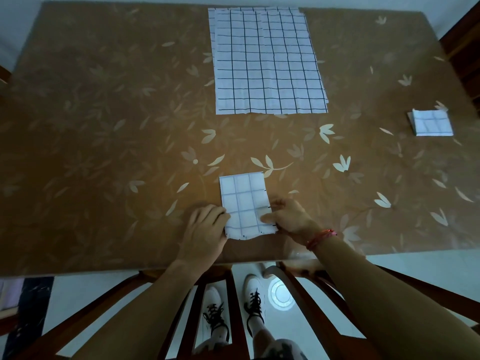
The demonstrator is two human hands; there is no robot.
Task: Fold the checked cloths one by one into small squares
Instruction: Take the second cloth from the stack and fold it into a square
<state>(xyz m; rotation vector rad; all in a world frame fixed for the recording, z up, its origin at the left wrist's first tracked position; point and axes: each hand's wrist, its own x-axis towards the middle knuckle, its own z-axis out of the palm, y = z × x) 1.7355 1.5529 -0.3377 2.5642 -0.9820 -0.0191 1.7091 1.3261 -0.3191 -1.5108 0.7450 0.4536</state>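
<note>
while a brown leaf-patterned table (104, 126) carries a stack of unfolded checked cloths (267, 63) at its far side, a half-folded cloth (244, 201) lies by the near edge, a narrow rectangle whose long axis runs almost straight away from the person toward that stack. one finished square (432, 123) sits well apart at the right. the left hand (205, 227) curls its fingers round the near left edge. the right hand (291, 216) pinches the near right edge, thumb on top. done well, both near corners rise together, meet the far corners squarely, and the crease gets pressed flat.
</note>
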